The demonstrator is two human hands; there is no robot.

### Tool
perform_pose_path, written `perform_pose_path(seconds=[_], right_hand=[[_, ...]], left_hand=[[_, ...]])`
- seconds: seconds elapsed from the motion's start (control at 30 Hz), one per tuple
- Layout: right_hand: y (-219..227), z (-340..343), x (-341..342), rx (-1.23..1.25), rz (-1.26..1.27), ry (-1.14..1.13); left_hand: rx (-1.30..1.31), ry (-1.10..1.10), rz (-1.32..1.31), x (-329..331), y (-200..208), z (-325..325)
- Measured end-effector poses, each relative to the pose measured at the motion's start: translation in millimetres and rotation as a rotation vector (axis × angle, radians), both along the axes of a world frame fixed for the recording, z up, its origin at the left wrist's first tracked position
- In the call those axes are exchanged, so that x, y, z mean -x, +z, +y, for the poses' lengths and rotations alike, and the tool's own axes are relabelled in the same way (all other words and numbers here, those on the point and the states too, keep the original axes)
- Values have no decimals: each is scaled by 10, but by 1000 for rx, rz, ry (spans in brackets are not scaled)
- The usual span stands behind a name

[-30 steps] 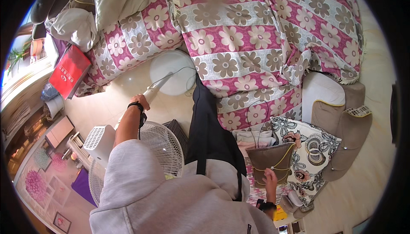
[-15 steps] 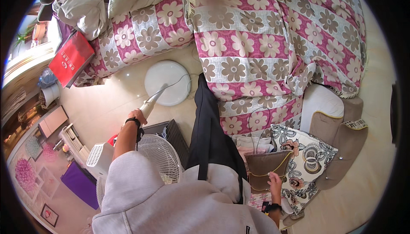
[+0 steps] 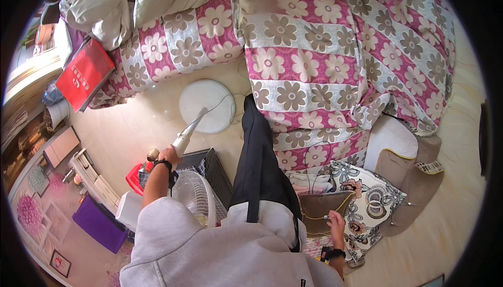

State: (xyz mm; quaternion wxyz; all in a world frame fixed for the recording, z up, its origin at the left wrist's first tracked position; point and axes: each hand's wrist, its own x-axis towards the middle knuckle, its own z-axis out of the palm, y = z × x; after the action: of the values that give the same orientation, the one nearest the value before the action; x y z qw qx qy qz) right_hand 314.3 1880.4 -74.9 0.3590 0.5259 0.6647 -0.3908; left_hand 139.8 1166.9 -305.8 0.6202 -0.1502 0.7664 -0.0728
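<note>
My left hand (image 3: pixel 168 156) is wrapped round the white pole (image 3: pixel 183 139) of a standing fan. The fan's round white base (image 3: pixel 207 106) is on the floor, and a thin cord runs over it. Below this hand, the white wire cage of the fan head (image 3: pixel 195 195) is partly covered by my grey sleeve. My right hand (image 3: pixel 336 225) is closed at the fingertips on a small pale thing too small to name. It is beside a brown cushion (image 3: pixel 322 203) with yellow edging and a flower-patterned cushion (image 3: pixel 369 203).
A sofa with a pink and white flowered cover (image 3: pixel 304 61) stands ahead. Next to my leg is a dark wire basket (image 3: pixel 216 171). A red object (image 3: pixel 135 179) and a gold-topped item (image 3: pixel 153 154) are by my left arm. A red bag (image 3: pixel 84 74) lies at the far left.
The fan head has turned or tilted under my left arm, showing more of the red object and the gold-topped item. My left hand keeps its hold on the pole. My right hand has barely moved.
</note>
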Motion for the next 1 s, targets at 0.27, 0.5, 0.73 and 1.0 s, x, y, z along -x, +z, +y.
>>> perform_pose_path(seconds=[0.27, 0.5, 0.73, 1.0], right_hand=[[88, -249, 391, 53, 183, -184], [-325, -424, -497, 102, 306, -414], [-1277, -445, -1278, 383, 312, -482], [-1508, -295, -856, 359, 446, -449]], left_hand=[[-239, -150, -124, 421, 603, -34], [-595, -306, 321, 1737, 1216, 1182], [-923, -615, 750, 2349, 2555, 3001], [-933, -672, 591, 1832, 2694, 3296]])
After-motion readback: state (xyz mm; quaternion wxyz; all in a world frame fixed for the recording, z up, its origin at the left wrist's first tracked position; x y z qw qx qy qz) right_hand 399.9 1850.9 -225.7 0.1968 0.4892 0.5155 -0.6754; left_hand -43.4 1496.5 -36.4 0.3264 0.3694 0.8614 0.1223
